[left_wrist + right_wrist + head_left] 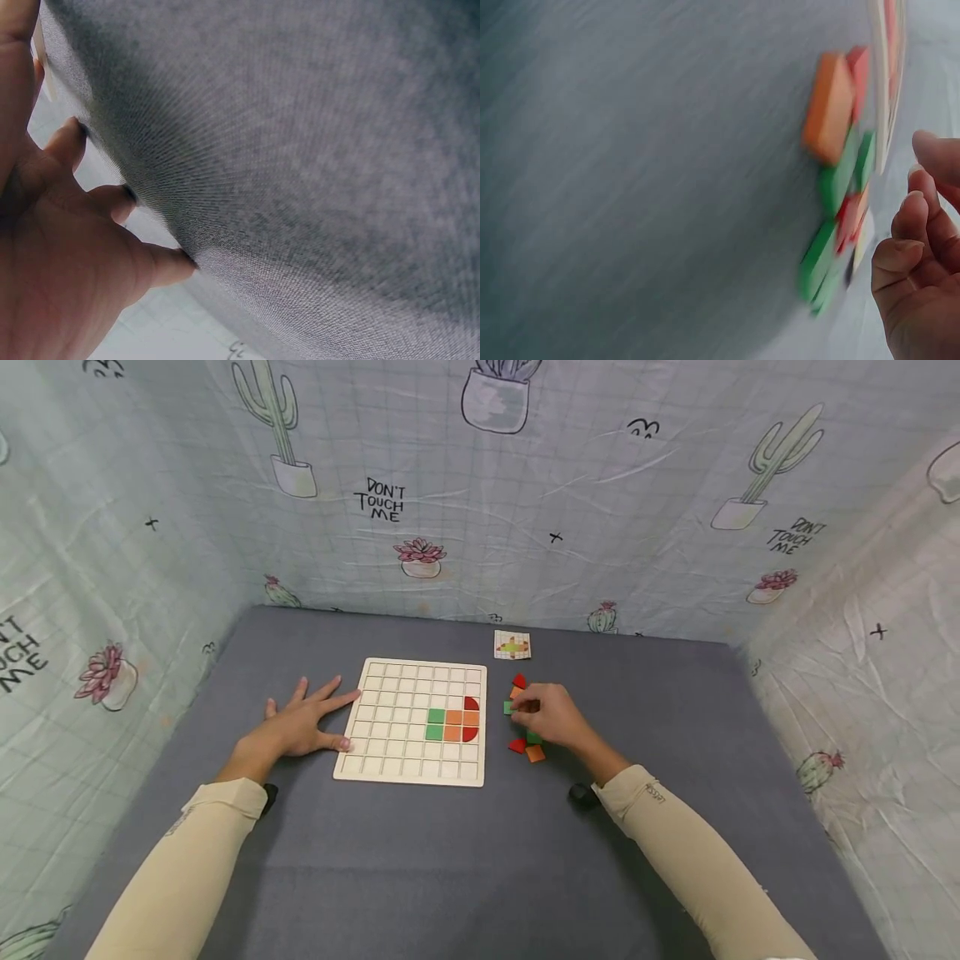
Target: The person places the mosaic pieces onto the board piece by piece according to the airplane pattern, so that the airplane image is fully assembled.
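On the table [420, 868], the grid board [386, 727] lies between my hands, my left hand [303, 722] at its left edge, with tiles [453, 717] in its right half. Loose pieces [535, 753] lie just right of it, around my right hand [553, 714]; the card [512, 645] lies beyond them, near the table's far edge.

Beyond the hands [298, 727] hangs pale, wrinkled cloth [495, 485] (printed with potted cacti [293, 475]). Beneath them spreads a grey counter [420, 843].
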The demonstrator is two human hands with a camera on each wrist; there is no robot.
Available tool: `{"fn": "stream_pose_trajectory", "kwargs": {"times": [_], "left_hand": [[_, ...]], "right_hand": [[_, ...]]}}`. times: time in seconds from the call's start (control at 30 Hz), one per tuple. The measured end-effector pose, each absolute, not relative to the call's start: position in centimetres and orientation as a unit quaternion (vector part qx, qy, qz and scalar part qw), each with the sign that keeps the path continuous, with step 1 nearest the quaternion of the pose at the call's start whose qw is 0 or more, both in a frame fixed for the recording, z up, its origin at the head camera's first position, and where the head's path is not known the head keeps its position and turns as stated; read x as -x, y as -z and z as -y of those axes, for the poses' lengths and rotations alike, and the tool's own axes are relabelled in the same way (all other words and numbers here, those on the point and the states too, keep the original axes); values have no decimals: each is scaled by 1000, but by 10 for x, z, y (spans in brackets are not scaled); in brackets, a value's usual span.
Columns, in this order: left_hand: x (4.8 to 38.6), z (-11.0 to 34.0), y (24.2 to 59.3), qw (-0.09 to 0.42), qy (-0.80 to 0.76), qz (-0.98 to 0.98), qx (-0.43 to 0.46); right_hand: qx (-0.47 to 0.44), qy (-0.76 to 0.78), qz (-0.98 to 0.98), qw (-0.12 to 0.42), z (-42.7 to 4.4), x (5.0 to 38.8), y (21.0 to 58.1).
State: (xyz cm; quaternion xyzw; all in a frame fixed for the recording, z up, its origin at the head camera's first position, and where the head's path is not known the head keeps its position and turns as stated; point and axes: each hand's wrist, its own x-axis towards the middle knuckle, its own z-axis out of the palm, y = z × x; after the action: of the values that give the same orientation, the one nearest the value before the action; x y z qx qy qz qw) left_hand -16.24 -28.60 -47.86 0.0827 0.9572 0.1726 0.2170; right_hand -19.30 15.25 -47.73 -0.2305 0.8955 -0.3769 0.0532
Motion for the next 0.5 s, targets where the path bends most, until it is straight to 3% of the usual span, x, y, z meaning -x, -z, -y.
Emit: {"fn": "stream_pose_trajectory", "kwargs": {"times": [0.5], "left_hand": [[163,287,478,217,-170,-957,-89]], "right_hand": [[157,337,-926,68,-216,182,492]]}}
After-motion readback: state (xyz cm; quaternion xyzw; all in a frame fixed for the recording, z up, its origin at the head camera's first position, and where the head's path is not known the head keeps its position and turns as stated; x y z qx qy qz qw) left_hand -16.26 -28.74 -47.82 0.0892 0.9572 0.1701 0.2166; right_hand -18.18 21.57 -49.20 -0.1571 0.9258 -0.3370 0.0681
